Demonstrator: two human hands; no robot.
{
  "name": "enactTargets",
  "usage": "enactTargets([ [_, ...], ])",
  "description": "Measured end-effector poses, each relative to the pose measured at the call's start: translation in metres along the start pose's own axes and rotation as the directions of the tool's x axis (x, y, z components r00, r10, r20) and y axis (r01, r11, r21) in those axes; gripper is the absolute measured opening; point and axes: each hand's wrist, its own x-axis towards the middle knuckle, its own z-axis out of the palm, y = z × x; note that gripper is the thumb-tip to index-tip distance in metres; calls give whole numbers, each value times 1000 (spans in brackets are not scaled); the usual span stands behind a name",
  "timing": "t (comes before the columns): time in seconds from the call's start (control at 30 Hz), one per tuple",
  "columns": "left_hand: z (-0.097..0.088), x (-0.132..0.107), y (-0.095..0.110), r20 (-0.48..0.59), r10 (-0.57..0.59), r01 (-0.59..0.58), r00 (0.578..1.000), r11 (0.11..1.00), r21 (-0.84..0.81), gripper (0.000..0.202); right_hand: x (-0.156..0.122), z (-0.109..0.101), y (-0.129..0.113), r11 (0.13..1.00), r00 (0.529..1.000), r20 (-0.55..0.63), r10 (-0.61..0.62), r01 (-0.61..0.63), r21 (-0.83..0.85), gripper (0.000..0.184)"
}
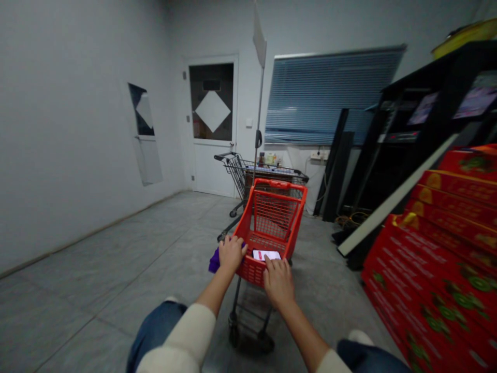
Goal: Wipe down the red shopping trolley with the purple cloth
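A small red shopping cart (295, 204) stands on the floor right in front of me. My left hand (231, 252) is closed over the cart's near left rim, with a purple thing (214, 260) pressed under it. My right hand (278, 280) rests on the near edge of the cart, fingers curled over the rim. Between my hands, on the cart's near end, sits a white and red label or card (266, 254). The basket looks bare inside.
A grey metal cart (237, 173) loaded with items stands behind the red one, near a white door (212, 155). Stacked red cartons (438, 248) fill the right side beside a black shelf (430, 124). A thin pole with a sign (259, 93) rises behind the carts.
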Motion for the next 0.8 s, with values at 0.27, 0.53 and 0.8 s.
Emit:
enactTargets([
  [0.27, -4, -4, 2, 42, -51, 51, 998, 999, 3, 28, 16, 1, 25, 999, 1000, -7, -6, 5, -37, 46],
  [0.53, -4, -35, 58, 9, 55, -54, 998, 995, -87, 32, 11, 11, 27, 999, 999, -47, 6, -8, -40, 49],
  [0.8, -10, -5, -8, 72, -17, 19, 997, 1000, -15, 32, 9, 6, 10, 1000, 997, -67, 27, -26, 9, 45],
])
